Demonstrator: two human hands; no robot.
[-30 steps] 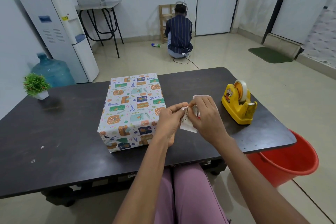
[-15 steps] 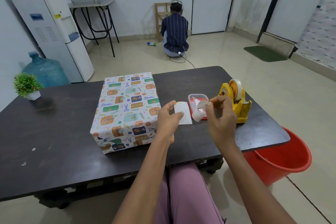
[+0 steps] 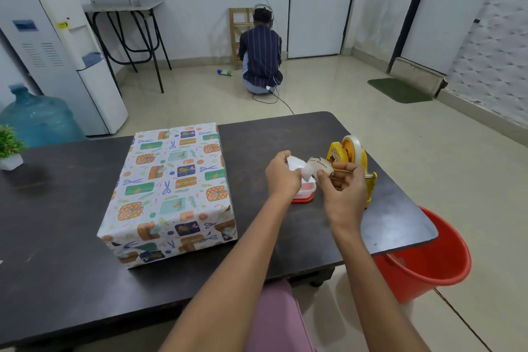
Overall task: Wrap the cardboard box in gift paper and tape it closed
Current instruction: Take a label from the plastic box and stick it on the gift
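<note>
The wrapped box (image 3: 168, 194) is left on the table (image 3: 57, 223), unmoved. A white backing sheet (image 3: 295, 164) is pinched by the left hand (image 3: 283, 177); a printed sticker (image 3: 318, 167), apparently peeled off since before, is pinched by the right hand (image 3: 344, 188), now nearer the tape dispenser (image 3: 353, 163).

The left hand (image 3: 283, 177) hides most of the small red-lidded tub (image 3: 303, 197). The potted plant (image 3: 10, 148) is cut off at the left edge.

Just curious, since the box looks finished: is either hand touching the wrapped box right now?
Apart. The head view shows bare dark table between the wrapped box and the left hand; the right hand is farther off.
</note>
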